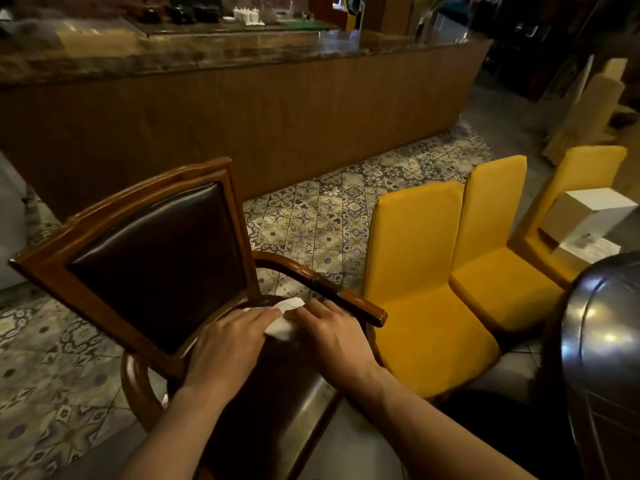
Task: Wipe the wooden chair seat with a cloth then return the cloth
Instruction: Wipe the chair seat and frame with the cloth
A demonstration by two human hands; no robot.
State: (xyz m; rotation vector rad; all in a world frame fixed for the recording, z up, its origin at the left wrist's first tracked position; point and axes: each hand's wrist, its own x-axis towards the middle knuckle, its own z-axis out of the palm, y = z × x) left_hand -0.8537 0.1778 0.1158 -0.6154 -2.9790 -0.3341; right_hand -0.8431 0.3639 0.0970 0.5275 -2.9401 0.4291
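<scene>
A wooden armchair (145, 244) with a dark leather back stands in front of me, its dark seat (277, 382) low in the view. A white cloth (284, 322) lies on the seat near the backrest. My left hand (228, 344) lies flat on the cloth's left part, fingers pointing toward the backrest. Pressing on the right part of the cloth is my right hand (332, 337), just below the wooden armrest (346, 299). Most of the cloth is hidden under both hands.
Three yellow upholstered chairs (415, 271) stand in a row to the right, the farthest one holding a white box (588, 223). A long wooden bar counter (242, 109) runs behind. A dark glossy chair back (602, 341) sits at the right edge. The floor is patterned tile (332, 216).
</scene>
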